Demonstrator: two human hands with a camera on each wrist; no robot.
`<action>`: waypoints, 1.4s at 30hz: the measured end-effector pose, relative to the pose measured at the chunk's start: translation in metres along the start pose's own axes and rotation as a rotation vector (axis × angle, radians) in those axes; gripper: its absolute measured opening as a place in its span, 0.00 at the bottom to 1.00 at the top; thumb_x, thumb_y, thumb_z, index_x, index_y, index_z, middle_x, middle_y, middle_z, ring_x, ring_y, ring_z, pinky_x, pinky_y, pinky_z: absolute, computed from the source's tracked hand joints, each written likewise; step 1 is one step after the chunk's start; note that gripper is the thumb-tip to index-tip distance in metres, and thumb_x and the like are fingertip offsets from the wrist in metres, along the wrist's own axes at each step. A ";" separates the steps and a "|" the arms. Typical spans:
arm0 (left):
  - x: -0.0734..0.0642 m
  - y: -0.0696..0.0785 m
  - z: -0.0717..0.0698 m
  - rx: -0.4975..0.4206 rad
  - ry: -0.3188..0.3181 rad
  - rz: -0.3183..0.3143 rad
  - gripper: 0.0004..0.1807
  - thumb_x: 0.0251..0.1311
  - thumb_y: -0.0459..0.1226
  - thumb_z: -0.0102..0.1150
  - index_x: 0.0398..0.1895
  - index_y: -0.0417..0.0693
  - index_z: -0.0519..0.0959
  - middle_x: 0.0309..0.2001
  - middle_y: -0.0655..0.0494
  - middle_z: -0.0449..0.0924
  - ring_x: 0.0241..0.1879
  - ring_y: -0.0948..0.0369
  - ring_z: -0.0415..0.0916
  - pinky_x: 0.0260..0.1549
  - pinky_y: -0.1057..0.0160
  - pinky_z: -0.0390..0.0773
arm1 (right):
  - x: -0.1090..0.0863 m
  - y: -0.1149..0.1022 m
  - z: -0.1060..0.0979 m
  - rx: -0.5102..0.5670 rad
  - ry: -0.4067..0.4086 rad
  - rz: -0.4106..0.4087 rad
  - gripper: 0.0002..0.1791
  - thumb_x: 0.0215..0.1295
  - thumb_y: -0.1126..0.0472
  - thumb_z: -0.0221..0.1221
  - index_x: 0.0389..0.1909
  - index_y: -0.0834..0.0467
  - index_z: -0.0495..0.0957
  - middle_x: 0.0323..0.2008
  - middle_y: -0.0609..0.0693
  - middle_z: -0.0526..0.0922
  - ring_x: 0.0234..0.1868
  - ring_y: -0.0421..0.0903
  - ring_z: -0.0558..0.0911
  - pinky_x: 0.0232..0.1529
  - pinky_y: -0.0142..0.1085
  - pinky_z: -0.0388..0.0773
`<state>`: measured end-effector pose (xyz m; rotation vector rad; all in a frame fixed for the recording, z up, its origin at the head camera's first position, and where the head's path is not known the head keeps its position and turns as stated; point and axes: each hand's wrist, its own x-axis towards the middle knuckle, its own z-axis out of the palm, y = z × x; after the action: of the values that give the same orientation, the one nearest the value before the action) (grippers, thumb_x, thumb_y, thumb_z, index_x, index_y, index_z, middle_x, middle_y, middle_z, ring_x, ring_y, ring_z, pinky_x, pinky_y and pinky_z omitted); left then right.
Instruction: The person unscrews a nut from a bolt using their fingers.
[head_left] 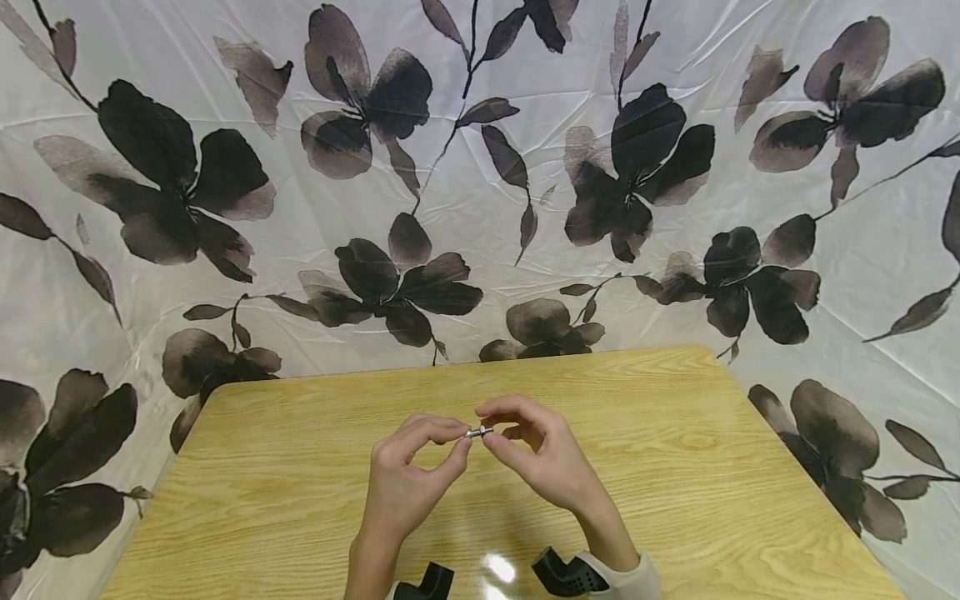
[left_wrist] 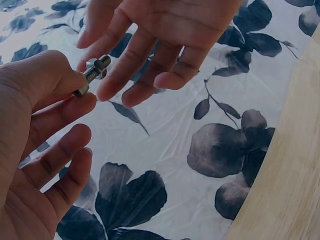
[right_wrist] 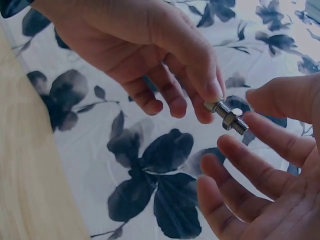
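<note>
Above the table, my left hand [head_left: 411, 473] pinches a silver metal bolt [left_wrist: 92, 75] by its head, between thumb and index finger. A hex nut [right_wrist: 230, 120] sits partway along the bolt's thread, and the threaded end sticks out beyond it toward the right hand. My right hand [head_left: 553, 460] hovers beside that end with its fingers spread. In the right wrist view its thumb and index finger stand apart from each other, the index fingertip very close to the thread; whether it touches is unclear. The bolt's head is mostly hidden by the left fingertips.
A wooden table [head_left: 675, 467] with light grain lies under both hands. Behind it and at its sides hangs a white cloth [head_left: 525, 292] with dark printed flowers. Black wrist mounts [head_left: 564, 575] show at the table's near side.
</note>
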<state>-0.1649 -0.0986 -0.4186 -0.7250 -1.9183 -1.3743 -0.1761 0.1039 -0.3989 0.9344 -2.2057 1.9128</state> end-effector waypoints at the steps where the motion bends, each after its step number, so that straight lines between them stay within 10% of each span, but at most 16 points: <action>1: 0.000 0.000 0.000 -0.001 0.002 0.003 0.13 0.50 0.23 0.73 0.35 0.48 0.89 0.35 0.53 0.90 0.37 0.62 0.85 0.37 0.71 0.81 | 0.001 -0.001 0.000 -0.003 0.005 0.012 0.14 0.72 0.67 0.60 0.57 0.60 0.80 0.53 0.58 0.84 0.55 0.47 0.83 0.51 0.38 0.83; 13: 0.001 0.000 0.000 -0.013 0.003 0.010 0.13 0.50 0.22 0.72 0.35 0.47 0.89 0.35 0.52 0.90 0.37 0.61 0.85 0.42 0.73 0.82 | 0.001 -0.001 -0.001 -0.041 0.015 0.191 0.11 0.76 0.57 0.59 0.52 0.56 0.84 0.41 0.53 0.90 0.42 0.43 0.88 0.44 0.36 0.83; 42: -0.001 -0.002 0.000 -0.003 -0.013 -0.024 0.13 0.52 0.24 0.73 0.36 0.49 0.89 0.36 0.54 0.90 0.38 0.63 0.84 0.36 0.70 0.81 | 0.001 -0.001 0.000 -0.040 0.014 0.106 0.08 0.70 0.64 0.64 0.47 0.56 0.85 0.42 0.53 0.88 0.44 0.43 0.87 0.44 0.38 0.86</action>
<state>-0.1659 -0.0993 -0.4204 -0.7157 -1.9412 -1.3901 -0.1770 0.1035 -0.3975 0.8116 -2.3202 1.9043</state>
